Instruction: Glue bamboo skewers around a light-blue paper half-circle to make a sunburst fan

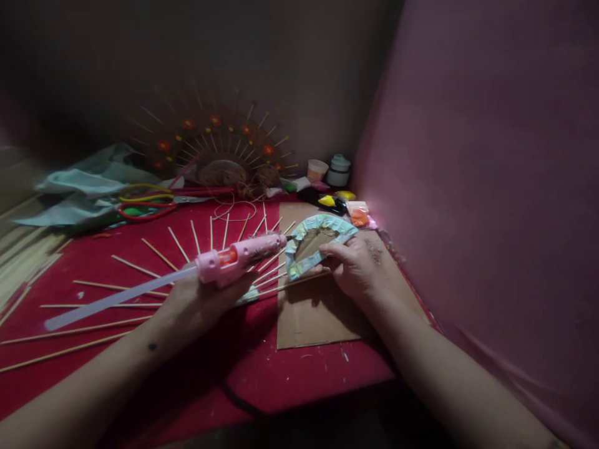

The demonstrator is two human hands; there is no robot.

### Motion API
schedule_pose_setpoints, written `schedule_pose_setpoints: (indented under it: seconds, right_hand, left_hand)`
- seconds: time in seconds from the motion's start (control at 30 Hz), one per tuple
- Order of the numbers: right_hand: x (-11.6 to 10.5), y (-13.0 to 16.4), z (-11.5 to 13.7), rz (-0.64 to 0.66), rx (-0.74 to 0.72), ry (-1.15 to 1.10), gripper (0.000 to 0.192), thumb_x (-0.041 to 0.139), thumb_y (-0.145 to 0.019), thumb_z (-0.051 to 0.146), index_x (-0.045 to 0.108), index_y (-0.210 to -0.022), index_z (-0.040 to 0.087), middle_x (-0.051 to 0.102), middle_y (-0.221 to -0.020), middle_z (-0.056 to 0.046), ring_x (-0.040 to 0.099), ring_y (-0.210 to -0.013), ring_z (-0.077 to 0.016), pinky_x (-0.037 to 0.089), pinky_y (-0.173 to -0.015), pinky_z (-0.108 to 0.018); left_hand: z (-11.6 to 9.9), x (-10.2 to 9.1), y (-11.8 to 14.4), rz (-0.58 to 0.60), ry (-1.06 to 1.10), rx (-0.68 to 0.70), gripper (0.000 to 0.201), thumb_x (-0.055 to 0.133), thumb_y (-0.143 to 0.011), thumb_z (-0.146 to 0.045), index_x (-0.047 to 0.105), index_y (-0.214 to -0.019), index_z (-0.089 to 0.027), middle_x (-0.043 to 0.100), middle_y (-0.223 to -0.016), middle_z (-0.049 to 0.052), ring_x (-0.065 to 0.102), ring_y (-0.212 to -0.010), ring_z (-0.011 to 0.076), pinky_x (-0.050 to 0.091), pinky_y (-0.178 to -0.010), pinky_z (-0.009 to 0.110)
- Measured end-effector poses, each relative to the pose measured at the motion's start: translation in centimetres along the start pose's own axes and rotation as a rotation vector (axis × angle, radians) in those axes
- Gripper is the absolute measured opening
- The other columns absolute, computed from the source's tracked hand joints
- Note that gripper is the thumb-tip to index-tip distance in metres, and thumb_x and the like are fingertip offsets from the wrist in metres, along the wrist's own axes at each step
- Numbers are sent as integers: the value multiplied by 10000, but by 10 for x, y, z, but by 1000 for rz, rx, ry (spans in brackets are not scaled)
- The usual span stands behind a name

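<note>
My left hand [196, 305] grips a pink hot-glue gun [236, 257] with a long clear glue stick [116, 297] sticking out behind it to the left. The gun's nozzle points right, close to a half-ring wrapped in pale green paper [318, 240]. My right hand [358, 265] holds that half-ring at its lower right edge, tilted up over a brown cardboard sheet [318, 318]. Thin wooden skewers [140, 268] fan out from under the ring across the red tabletop [299, 374].
Red-handled scissors [145, 209] and crumpled pale cloth [88, 187] lie at the back left. A finished skewer fan with red flowers [219, 143] leans on the back wall. Small cups [327, 168] and clay packets [358, 215] sit at the back right. A pink wall [491, 187] stands at right.
</note>
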State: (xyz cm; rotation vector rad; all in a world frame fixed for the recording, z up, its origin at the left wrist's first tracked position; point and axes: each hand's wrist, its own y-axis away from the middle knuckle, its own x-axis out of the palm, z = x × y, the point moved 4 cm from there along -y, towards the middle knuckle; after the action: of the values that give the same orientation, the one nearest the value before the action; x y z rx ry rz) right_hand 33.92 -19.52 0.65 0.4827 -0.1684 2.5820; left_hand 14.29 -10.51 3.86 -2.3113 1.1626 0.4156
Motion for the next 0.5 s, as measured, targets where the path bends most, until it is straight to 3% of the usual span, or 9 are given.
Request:
schedule_pose_setpoints:
  seconds: [0.5]
  right_hand:
    - [-1, -3, -1, 46, -46, -110, 161, 679, -604, 166, 650, -760, 192, 590, -608, 34, 534, -498, -111, 475, -461, -238]
  left_hand:
    - [3, 4, 1, 20, -46, -45, 441, 582, -914, -403, 610, -1332, -265, 541, -1463, 30, 460, -1378, 304, 333, -1200, 421]
